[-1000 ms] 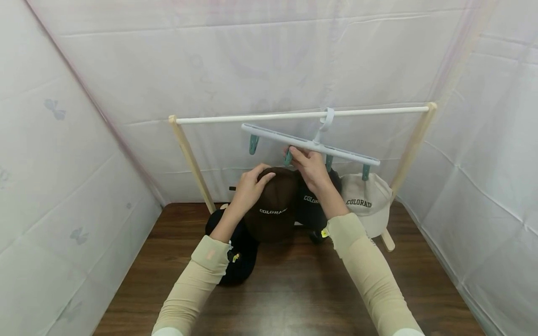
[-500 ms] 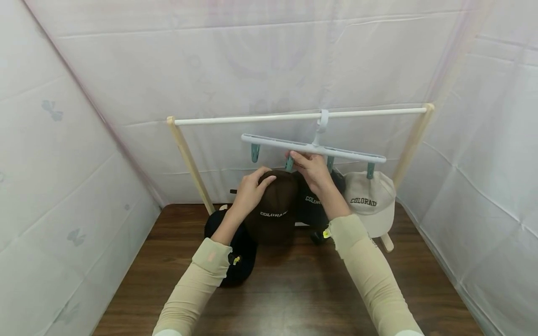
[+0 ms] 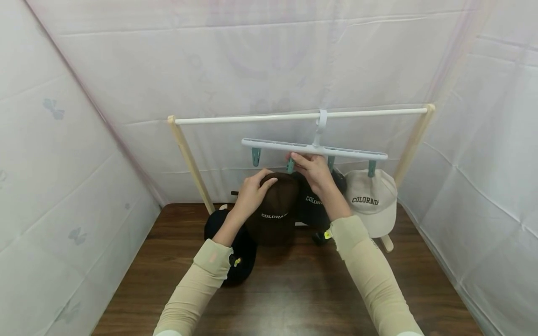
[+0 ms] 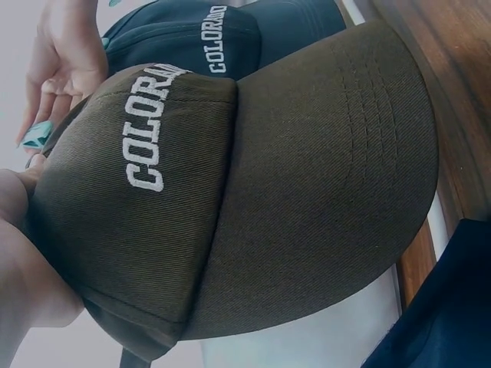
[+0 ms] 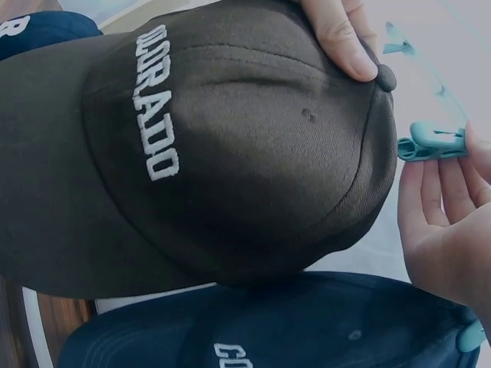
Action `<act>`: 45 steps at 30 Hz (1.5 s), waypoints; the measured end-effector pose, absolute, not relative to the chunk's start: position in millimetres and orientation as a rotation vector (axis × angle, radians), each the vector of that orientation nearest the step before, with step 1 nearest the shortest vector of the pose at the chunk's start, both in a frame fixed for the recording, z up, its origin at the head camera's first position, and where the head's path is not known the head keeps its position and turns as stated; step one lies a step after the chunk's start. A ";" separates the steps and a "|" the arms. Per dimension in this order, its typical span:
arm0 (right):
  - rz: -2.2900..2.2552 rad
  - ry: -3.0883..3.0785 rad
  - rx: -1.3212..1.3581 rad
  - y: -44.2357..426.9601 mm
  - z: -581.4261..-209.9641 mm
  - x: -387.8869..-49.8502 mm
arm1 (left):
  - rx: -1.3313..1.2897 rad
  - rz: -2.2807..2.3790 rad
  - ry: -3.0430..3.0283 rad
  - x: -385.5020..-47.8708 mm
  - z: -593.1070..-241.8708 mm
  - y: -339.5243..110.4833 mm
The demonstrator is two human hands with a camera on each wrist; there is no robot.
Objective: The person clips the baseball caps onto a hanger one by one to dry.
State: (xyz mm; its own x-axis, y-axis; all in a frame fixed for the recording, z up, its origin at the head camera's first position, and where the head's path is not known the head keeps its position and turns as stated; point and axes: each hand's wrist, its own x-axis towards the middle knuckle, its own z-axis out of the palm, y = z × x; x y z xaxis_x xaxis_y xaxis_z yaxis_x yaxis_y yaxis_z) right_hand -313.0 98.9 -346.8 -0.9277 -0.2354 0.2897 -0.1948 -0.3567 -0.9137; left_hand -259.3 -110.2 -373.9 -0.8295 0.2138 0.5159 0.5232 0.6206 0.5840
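Observation:
My left hand grips the crown of a brown cap, thumb near the top button, as the right wrist view shows. The cap's white lettering faces front. My right hand pinches a teal clip under the pale blue hanger; in the right wrist view the clip is beside the cap's top. The hanger hooks over the white rod, its left end a little higher. A dark navy cap and a cream cap hang below its right half.
A black cap lies on the brown wooden table, partly behind my left forearm. The rack's white rod runs between two wooden posts. Another teal clip hangs at the hanger's left end. White sheets stand around the table.
The hanger's left end has come down and its right end has risen, so it is closer to level. The cream cap has shifted up and right. Both hands have moved slightly down, keeping their holds.

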 end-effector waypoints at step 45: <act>-2.321 1.950 -0.631 116.1 -347.2 -310.7 | -0.584 -1.059 -2.450 -262.2 -376.2 -82.8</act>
State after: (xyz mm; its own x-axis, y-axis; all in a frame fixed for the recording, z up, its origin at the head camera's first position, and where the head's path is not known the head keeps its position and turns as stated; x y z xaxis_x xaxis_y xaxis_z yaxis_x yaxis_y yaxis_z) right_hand -310.7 116.1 -347.2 -0.9160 -0.2905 0.2767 -0.2225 -0.2061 -0.9529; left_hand -262.2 -82.8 -376.2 -0.8297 0.2130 0.5160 0.5219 0.6241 0.5815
